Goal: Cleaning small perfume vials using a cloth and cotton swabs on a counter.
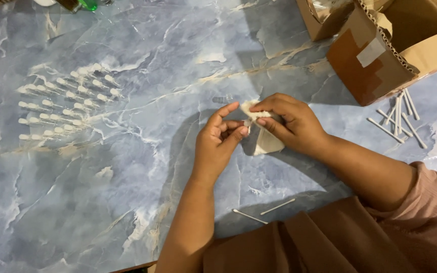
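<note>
Both hands met at the cotton wad near the table's middle. Left hand fingers pinched a thin stick; right hand fingers held the wad. Wrapping looked underway; next needed careful twisting.

a blue marbled table fills the view. rows of finished cotton swabs lie on the table towards its left edge. a brown cardboard box stands at the table's upper right corner, and a loose pile of bare white sticks lies just below that box. two more sticks lie near the table's lower edge. something green sits at the table's top edge.
</note>
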